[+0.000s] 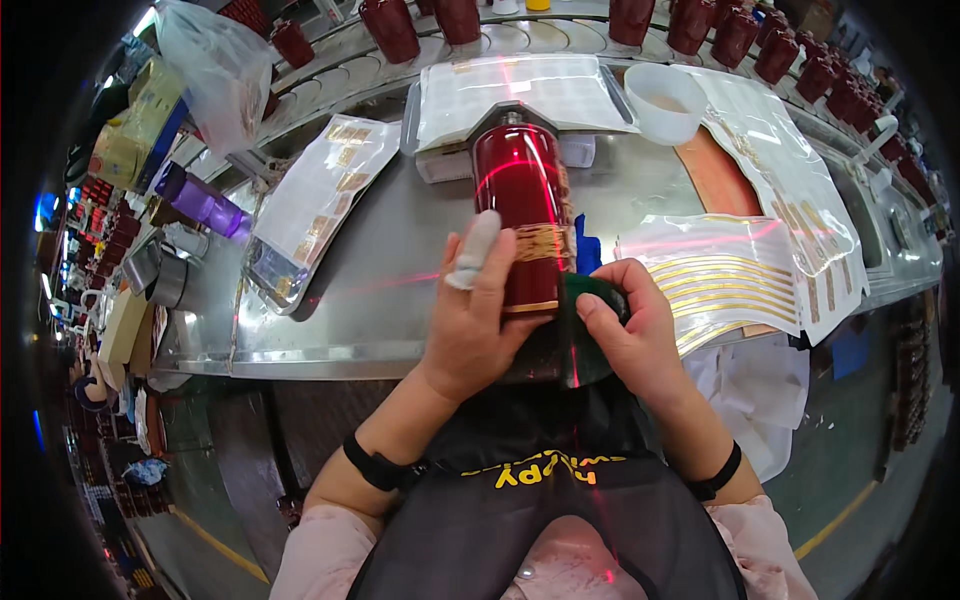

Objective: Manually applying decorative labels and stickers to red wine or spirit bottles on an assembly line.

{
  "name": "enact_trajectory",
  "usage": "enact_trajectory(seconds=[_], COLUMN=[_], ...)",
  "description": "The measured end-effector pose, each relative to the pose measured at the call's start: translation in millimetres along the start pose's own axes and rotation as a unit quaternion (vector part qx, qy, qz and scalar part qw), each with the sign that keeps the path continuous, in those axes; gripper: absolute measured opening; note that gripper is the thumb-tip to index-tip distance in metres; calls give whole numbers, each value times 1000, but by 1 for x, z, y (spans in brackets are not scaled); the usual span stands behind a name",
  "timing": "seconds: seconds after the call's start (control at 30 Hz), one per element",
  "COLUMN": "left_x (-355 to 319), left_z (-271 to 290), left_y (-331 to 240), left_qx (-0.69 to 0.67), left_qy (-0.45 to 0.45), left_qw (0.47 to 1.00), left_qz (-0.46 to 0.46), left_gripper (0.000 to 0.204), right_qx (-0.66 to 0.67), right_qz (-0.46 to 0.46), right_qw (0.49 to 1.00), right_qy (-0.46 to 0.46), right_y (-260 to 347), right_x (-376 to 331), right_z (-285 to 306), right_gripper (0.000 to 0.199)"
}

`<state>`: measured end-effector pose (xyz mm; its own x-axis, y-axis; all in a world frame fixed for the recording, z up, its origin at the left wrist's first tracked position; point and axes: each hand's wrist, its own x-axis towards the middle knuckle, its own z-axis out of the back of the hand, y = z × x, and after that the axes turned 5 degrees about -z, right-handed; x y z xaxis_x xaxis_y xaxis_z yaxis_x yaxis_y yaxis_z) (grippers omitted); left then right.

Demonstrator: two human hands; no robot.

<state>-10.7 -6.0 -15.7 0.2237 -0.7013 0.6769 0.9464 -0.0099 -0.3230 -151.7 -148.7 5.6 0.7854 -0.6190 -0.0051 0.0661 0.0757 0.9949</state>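
Note:
A glossy dark red bottle (pixel 517 190) lies in front of me with its neck pointing away, toward a dark angular holder. A gold patterned band (pixel 540 242) runs round its lower part, and a thin gold line rings its base. My left hand (pixel 478 310) wraps the bottle's left side and base, a white cover on one finger. Between the thumb and fingers of my right hand (pixel 635 325) is a thin, flexible dark green piece (pixel 588 330), beside the bottle's base. Red laser lines cross the bottle.
Decal sheets lie on the steel table (pixel 380 290): one on a left tray (pixel 290 285), gold-striped sheets (pixel 735 270) at right. A white bowl (pixel 664 104), a blue piece (pixel 587 245) and a purple bottle (pixel 205 203) stand around. Red bottles (pixel 390 30) line the far conveyor.

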Motion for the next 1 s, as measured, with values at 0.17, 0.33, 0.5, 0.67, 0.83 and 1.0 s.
enact_trajectory(seconds=[0.17,0.33,0.5,0.67,0.83,1.0], left_x=[11,13,6,15,-8,15], left_z=[9,1,9,1,5,-1], left_y=[-12,-5,-5,-6,3,-4], left_qx=[42,22,12,46,-73,33], left_qy=[4,-2,-16,24,13,23], left_qw=[999,1000,999,999,992,999], left_qz=[18,-13,50,-11,105,-1], left_gripper=[80,81,81,87,92,98], right_qx=[7,11,0,37,18,51], right_qz=[-17,-29,-19,-34,-22,-38], right_qw=[1000,999,999,998,999,998], right_qy=[23,25,34,29,45,28], right_y=[1,0,-1,-5,-6,-8], right_x=[-1,-1,2,0,3,2], right_z=[1,3,2,7,4,10], right_gripper=[21,19,20,19,20,20])
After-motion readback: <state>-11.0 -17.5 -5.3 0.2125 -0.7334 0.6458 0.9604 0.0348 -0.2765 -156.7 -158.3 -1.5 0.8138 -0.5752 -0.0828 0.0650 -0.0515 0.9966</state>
